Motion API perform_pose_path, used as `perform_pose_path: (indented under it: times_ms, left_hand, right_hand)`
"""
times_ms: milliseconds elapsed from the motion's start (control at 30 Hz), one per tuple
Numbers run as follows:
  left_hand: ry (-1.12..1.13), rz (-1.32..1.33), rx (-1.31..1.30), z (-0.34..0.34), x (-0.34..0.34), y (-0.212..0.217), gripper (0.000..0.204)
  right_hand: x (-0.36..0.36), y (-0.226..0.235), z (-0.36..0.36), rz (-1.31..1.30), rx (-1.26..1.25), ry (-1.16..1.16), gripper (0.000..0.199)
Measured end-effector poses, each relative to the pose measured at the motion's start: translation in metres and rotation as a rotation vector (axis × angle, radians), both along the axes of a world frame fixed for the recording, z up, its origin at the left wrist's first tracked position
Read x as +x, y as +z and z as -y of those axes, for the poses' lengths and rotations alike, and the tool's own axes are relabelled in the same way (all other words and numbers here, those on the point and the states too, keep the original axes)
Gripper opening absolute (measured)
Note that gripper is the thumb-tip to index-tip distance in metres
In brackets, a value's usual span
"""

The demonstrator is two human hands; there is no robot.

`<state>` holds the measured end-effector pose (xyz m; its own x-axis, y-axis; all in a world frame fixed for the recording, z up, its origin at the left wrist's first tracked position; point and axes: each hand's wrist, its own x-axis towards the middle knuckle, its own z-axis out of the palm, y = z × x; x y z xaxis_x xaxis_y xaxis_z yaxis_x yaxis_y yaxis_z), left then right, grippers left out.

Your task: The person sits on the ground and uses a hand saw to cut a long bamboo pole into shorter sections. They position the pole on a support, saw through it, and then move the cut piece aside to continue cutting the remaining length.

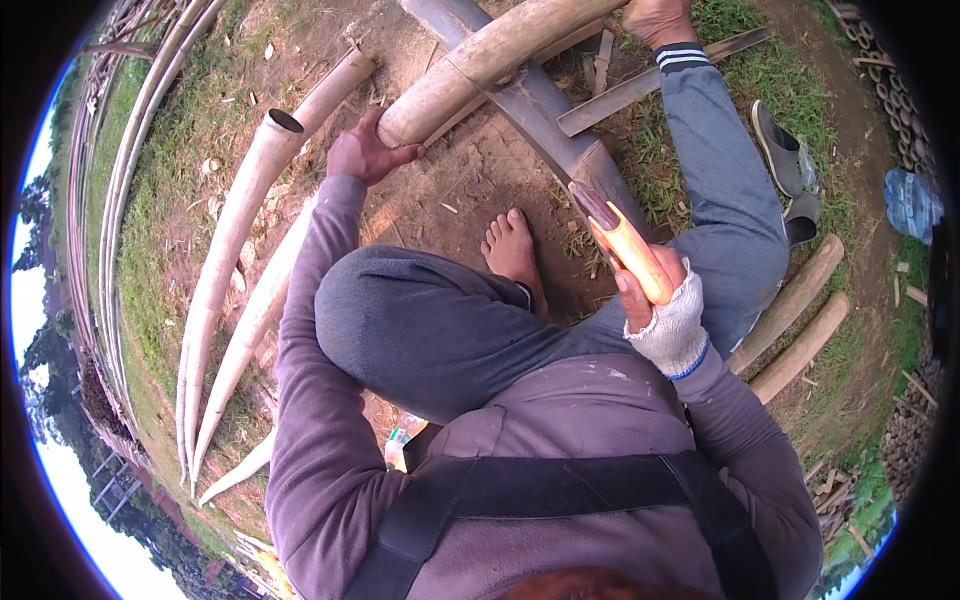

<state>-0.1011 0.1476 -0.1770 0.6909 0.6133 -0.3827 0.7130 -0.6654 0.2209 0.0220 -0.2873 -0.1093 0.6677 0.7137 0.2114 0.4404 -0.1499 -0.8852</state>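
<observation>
A thick pale bamboo pole point(510, 45) lies slantwise across a darker bamboo log point(560, 110). My left hand point(365, 152) grips its near end, thumb stretched along the cut edge and the other fingers partly hidden. In a white fingerless glove, my right hand point(660, 315) is closed round the orange-brown handle of a handsaw point(520, 140). The saw's thin blade runs up and left from the handle and meets the pole a short way from my left hand. My right bare foot point(655, 20) presses near the pole's far part; my left bare foot point(512, 250) stands on the dirt.
Long bamboo poles point(225, 240) lie on the left, one with its hollow end facing up. A split bamboo strip point(660, 85) rests by the log. Grey slip-on shoes point(778, 150), two short bamboo lengths point(800, 345) and a blue plastic bottle point(912, 205) are on the right.
</observation>
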Motion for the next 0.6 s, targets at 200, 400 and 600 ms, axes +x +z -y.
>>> perform_pose_path:
  times_ms: [200,400,600]
  left_hand:
    - [-0.052,0.073,0.021,-0.007,0.014,-0.011,0.112]
    - [-0.019,0.059,0.025,-0.003,-0.001,-0.004,0.106]
    - [-0.016,0.021,0.013,-0.002,0.002,-0.006,0.11]
  right_hand:
    - [0.061,-0.027,-0.204,0.292,-0.113,-0.109,0.044]
    - [0.016,0.018,-0.042,0.039,-0.123,0.051,0.027]
    - [0.021,-0.007,-0.067,0.086,-0.089,-0.005,0.03]
